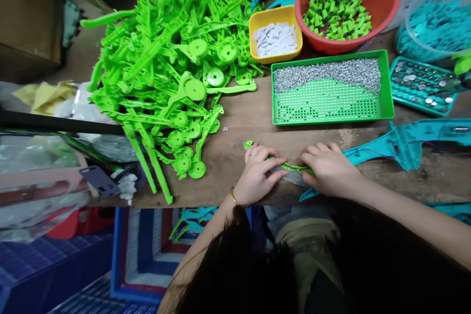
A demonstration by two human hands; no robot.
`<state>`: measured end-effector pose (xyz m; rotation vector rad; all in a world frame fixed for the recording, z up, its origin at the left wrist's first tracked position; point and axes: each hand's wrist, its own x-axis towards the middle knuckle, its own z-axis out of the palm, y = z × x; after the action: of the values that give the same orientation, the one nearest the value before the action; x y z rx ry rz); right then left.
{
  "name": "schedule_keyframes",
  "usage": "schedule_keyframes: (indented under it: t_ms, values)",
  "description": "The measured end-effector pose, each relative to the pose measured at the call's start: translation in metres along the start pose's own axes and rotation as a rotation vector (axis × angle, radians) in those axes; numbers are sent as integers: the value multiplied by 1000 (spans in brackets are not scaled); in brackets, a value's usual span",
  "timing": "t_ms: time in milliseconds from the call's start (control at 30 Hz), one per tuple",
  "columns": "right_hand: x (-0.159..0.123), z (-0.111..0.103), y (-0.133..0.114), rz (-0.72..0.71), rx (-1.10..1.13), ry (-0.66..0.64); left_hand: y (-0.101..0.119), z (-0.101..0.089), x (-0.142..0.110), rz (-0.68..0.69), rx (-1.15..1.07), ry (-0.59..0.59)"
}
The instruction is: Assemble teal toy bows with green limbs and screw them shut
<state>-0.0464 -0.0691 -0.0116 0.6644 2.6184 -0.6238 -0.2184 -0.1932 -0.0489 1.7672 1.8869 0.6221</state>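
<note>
Near the front edge of the wooden bench, my left hand point(259, 169) is closed on the left part of a slim green plastic piece point(293, 167), whose round end shows beyond my fingers. Closed on the right end of the same piece is my right hand point(329, 169). Under the fingers lies a greyish, partly see-through piece point(293, 178), mostly hidden. A teal plastic part point(401, 144) with thin wires stretches out to the right, passing behind my right hand. Its pointed tip shows below that hand.
A big heap of green plastic parts point(176, 59) covers the back left. Behind my hands stand a green tray point(331, 120) of small screws, a yellow bowl point(275, 57) of white pieces and a red bowl point(386, 0). A teal tray point(423, 83) holds small metal parts.
</note>
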Motion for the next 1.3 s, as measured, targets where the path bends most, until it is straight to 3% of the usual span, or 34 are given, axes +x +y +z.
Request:
schedule_keyframes:
  t_ms: [167, 400, 700, 900, 1000, 1167, 1300]
  values:
    - [10, -14, -3, -66, -72, -103, 1, -2, 2, 1, 12, -26]
    - [23, -23, -14, -118, -190, -149, -2, 6, -2, 9, 25, 14]
    - [13, -13, -14, -91, -258, -63, -1, 10, -5, 18, -13, 38]
    - [10, -11, -15, -58, -244, -40, 12, 7, -2, -46, 39, 19]
    - [12, -13, -12, -76, -215, -53, 22, 1, 12, -24, 107, -91]
    - [3, -13, 0, -111, -96, -79, 32, -11, 40, 168, 244, -403]
    - [-17, 5, 6, -141, -11, 75, 35, -15, 51, 224, 307, -461]
